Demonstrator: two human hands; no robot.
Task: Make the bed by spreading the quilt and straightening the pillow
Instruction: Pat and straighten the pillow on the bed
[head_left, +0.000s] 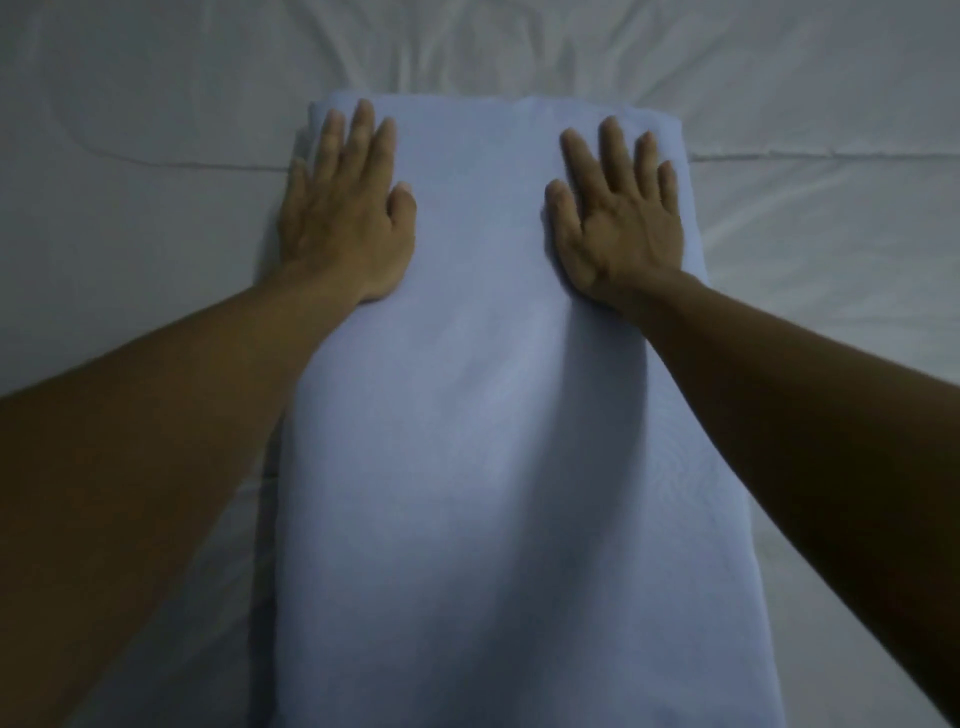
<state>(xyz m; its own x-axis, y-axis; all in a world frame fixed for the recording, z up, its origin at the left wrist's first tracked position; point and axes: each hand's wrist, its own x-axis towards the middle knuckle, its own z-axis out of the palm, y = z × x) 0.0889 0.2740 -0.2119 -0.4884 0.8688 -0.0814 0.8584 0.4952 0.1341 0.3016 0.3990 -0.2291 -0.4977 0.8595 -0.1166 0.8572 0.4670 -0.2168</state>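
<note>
Pillow (488, 415) | left grip (345, 218) flat on it, fingers straight | right grip (621, 223) likewise

Found the pillow (493, 415) lying lengthwise on the quilt (130, 234), running from six o'clock up toward twelve. Spotted the left hand (343, 223) flat on its far end at eleven o'clock, the right hand (623, 228) flat at one o'clock, well apart. Noted quilt out at nine, three and beyond twelve.

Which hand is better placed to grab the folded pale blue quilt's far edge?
Left, narrowly: the left hand reaches nearly to the far edge of the quilt; the right hand lies slightly farther back.
</note>
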